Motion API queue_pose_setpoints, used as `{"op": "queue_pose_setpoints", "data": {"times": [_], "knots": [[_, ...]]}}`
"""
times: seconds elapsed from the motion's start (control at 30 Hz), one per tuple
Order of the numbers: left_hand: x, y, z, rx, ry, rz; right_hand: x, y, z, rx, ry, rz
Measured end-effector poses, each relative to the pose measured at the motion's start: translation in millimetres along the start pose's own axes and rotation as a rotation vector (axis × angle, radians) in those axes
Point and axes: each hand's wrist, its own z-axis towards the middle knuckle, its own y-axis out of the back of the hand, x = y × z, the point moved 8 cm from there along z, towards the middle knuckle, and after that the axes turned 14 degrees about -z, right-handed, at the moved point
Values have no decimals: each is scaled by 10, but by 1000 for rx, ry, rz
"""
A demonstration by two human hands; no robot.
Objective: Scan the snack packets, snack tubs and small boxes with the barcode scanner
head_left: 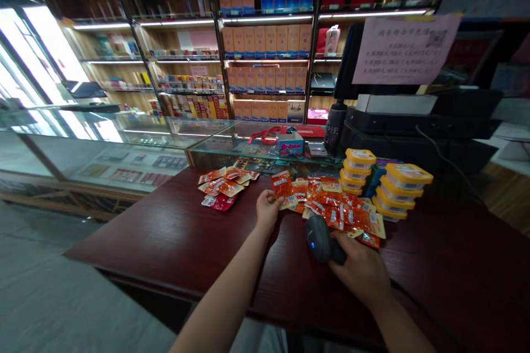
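The left grip [268, 209] is pinching one orange packet [282, 181] by its lower edge, the thumb pressing on its face, so the space between thumb and fingers is staying narrow. That packet is standing up at one o'clock from the left grip, touching the fingers. The right grip [363, 267] is wrapping round the handle of a dark scanner [317, 238], whose head is sticking out at ten o'clock from that hand and showing a small blue light. The scanner is sitting at four o'clock from the left grip, and its cord [422, 311] is trailing away at four o'clock from the right grip.

A large pile of packets [331, 201] is lying on the dark surface [165, 231] at three o'clock from the left grip and eleven o'clock from the right, the packets overlapping. A smaller pile [227, 183], with a red packet [221, 202] lying at its near edge, is resting at ten o'clock from the left grip, well apart from the large pile. Tubs with yellow lids are standing in two stacks: one stack [356, 171] at twelve o'clock from the right grip, the other [399, 190] at one o'clock
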Motion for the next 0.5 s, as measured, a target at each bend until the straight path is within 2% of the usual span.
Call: {"op": "queue_pose_setpoints", "data": {"times": [0.1, 0.3, 0.4, 0.5], "knots": [[-21, -6, 3, -12, -16, 20, -19, 78, 29, 49, -94, 124], [-33, -15, 12, -30, 18, -2, 71, 201, 47, 83, -209, 718], [-39, -26, 16, -25, 4, -25, 65, 206, 24, 93, -274, 792], [-57, -6, 21, -51, -33, 54, 63, 191, -2, 130, -316, 807]]}}
